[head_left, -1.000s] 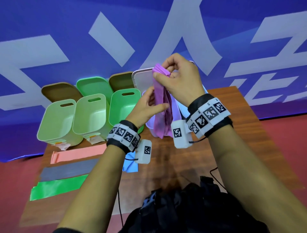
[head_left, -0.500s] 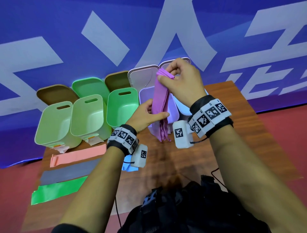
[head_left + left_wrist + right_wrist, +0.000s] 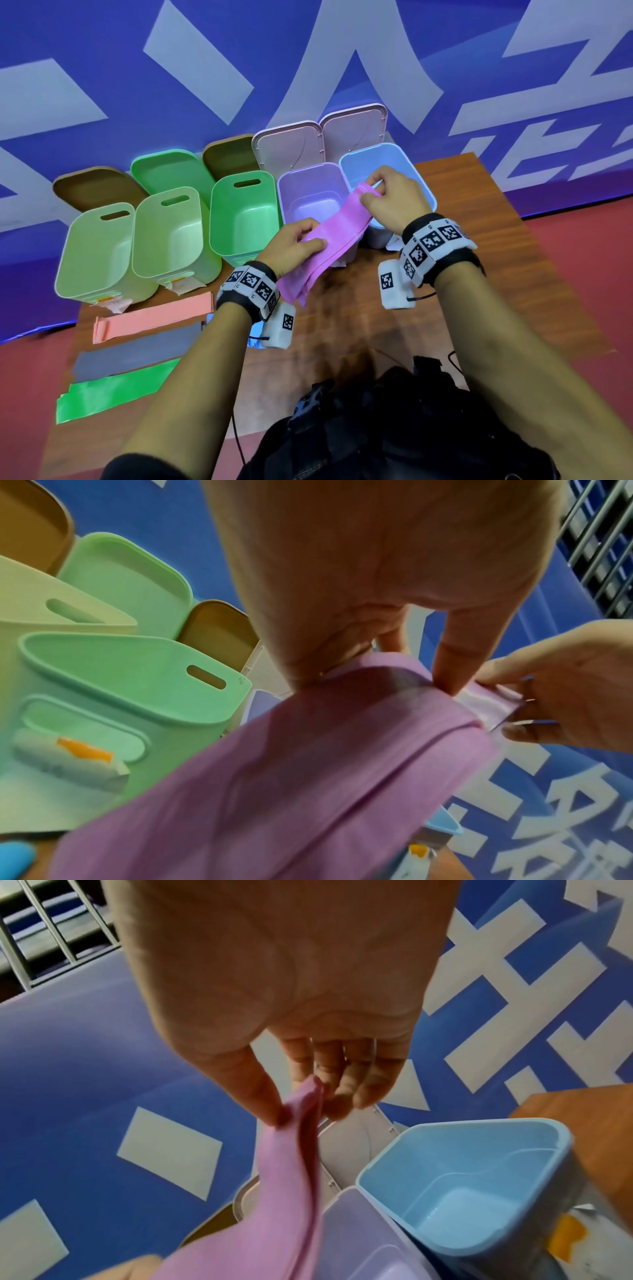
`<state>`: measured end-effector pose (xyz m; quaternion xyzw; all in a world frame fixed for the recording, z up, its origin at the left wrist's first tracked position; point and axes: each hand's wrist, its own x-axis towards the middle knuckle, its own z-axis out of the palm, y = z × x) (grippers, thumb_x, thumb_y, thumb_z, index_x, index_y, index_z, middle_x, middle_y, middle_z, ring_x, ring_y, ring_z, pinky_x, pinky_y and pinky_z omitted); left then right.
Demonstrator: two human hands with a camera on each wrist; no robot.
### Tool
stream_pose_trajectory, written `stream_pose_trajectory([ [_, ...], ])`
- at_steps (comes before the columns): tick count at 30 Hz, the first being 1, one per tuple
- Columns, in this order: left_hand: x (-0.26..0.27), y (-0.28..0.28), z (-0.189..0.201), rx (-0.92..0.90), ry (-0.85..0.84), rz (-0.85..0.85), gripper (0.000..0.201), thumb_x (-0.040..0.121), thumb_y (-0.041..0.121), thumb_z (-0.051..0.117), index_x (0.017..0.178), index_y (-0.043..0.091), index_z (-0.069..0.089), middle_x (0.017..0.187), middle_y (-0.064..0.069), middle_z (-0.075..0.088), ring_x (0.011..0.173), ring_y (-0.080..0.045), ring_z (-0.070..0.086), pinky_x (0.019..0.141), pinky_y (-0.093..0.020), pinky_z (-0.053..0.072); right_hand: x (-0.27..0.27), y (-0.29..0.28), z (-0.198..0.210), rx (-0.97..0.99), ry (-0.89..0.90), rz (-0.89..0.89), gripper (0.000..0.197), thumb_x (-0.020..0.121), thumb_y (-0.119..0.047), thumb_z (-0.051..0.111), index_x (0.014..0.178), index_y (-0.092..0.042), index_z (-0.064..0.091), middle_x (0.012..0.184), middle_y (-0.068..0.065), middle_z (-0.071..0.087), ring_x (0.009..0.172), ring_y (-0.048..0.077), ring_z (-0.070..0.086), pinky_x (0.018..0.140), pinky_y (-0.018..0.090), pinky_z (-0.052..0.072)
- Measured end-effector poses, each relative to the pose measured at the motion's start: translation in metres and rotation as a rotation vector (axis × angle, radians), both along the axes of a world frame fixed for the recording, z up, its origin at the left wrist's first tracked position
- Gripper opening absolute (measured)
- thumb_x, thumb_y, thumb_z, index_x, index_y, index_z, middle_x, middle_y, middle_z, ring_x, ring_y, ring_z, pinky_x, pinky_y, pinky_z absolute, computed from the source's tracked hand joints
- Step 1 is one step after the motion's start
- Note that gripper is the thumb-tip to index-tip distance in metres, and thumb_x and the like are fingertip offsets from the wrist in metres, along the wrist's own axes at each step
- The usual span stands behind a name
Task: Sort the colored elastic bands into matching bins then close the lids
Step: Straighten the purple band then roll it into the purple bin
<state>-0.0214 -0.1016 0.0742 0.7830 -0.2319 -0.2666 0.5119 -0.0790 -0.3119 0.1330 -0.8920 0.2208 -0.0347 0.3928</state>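
Note:
A purple elastic band [image 3: 330, 240] [image 3: 308, 764] [image 3: 274, 1191] is stretched slantwise between both hands above the front of the open purple bin [image 3: 313, 195]. My right hand [image 3: 383, 202] pinches its upper end between thumb and fingers [image 3: 274, 1110] beside the open blue bin [image 3: 387, 161] [image 3: 462, 1177]. My left hand [image 3: 294, 245] pinches the band's middle, and the loose lower end hangs toward the table. Three open green bins [image 3: 171, 233] stand to the left.
Pink [image 3: 154, 317], grey [image 3: 137, 353] and green [image 3: 116, 390] bands lie flat on the wooden table [image 3: 342, 329] at front left, and a blue band [image 3: 255, 337] peeks from under my left wrist. Open lids [image 3: 287, 144] lean back behind the bins against a blue banner.
My right hand has come down and rightward with the band's top end, so the band now slants low over the purple bin instead of hanging upright. The left hand has kept its pinch.

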Motion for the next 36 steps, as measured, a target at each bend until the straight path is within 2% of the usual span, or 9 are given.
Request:
stream_pose_trajectory([
  [8,0.003,-0.005,-0.012,0.172,-0.05,-0.1,0.013,0.076,0.034,0.07,0.086,0.027,0.069,0.076,0.007,0.062,0.07,-0.012,0.053,0.075,-0.029,0.047,-0.002,0.008,-0.029,-0.065,0.143,0.178,0.052,0.078,-0.015,0.061,0.129,-0.02,0.055,0.128,0.006,0.059,0.12,0.029,0.053,0.103,0.045,0.045],
  [12,0.002,-0.008,-0.011,0.219,-0.07,-0.157,0.011,0.084,0.018,0.074,0.095,0.017,0.071,0.082,0.002,0.064,0.073,-0.011,0.053,0.083,-0.033,0.049,-0.005,0.016,-0.041,0.005,0.064,0.299,0.059,0.071,-0.01,0.053,0.127,-0.028,0.062,0.132,-0.003,0.059,0.128,0.02,0.05,0.111,0.041,0.039],
  [15,0.0,-0.009,-0.01,0.243,-0.063,-0.155,0.013,0.084,0.017,0.076,0.096,0.021,0.073,0.08,0.008,0.064,0.071,-0.005,0.052,0.082,-0.026,0.048,-0.006,0.02,-0.043,0.112,0.138,0.373,0.053,0.074,0.005,0.047,0.105,-0.03,0.072,0.113,-0.007,0.07,0.113,0.015,0.058,0.099,0.029,0.047],
  [18,-0.002,-0.009,-0.008,0.228,-0.014,-0.142,0.019,0.083,0.017,0.078,0.102,0.019,0.075,0.082,0.009,0.067,0.072,-0.001,0.054,0.08,-0.017,0.045,-0.011,0.023,-0.044,0.078,0.239,0.41,0.049,0.08,0.003,0.048,0.107,-0.028,0.073,0.114,-0.007,0.066,0.107,0.014,0.057,0.081,0.021,0.042],
  [25,-0.003,-0.007,-0.009,0.24,0.111,-0.157,0.014,0.084,0.016,0.076,0.094,0.006,0.073,0.077,-0.004,0.062,0.069,-0.013,0.051,0.072,-0.027,0.042,-0.007,0.018,-0.043,-0.01,0.306,0.446,0.015,0.085,-0.015,0.057,0.082,-0.026,0.068,0.102,-0.01,0.062,0.105,0.018,0.056,0.094,0.034,0.045],
  [29,0.001,-0.006,-0.015,0.342,0.123,-0.189,0.038,0.082,0.038,0.077,0.067,0.01,0.057,0.062,-0.002,0.04,0.059,-0.016,0.036,0.06,-0.028,0.03,-0.005,0.013,-0.05,0.092,0.31,0.357,0.014,0.084,-0.017,0.057,0.076,-0.018,0.068,0.098,-0.003,0.071,0.093,0.019,0.062,0.084,0.034,0.05],
  [31,0.003,-0.006,-0.026,0.369,0.126,-0.202,0.056,0.075,0.053,0.075,0.07,0.002,0.051,0.065,-0.006,0.034,0.061,-0.019,0.031,0.063,-0.031,0.026,-0.005,0.01,-0.059,0.071,0.365,0.348,0.016,0.082,-0.019,0.059,0.082,-0.007,0.069,0.086,0.001,0.067,0.082,0.02,0.059,0.074,0.033,0.047],
  [33,0.001,-0.009,-0.035,0.401,0.101,-0.209,0.065,0.068,0.063,0.07,0.08,0.0,0.058,0.066,-0.005,0.039,0.061,-0.019,0.036,0.064,-0.034,0.032,-0.006,0.009,-0.07,0.048,0.406,0.352,0.022,0.08,-0.021,0.059,0.085,-0.002,0.067,0.083,0.012,0.063,0.077,0.02,0.054,0.069,0.033,0.042],
  [36,0.0,-0.008,-0.053,0.523,0.035,-0.243,0.06,0.066,0.072,0.06,0.089,0.018,0.07,0.079,-0.001,0.066,0.077,-0.022,0.06,0.083,-0.036,0.05,-0.012,0.007,-0.087,0.057,0.451,0.355,0.018,0.081,-0.024,0.061,0.08,-0.007,0.067,0.087,0.013,0.067,0.077,0.02,0.056,0.068,0.032,0.043],
])
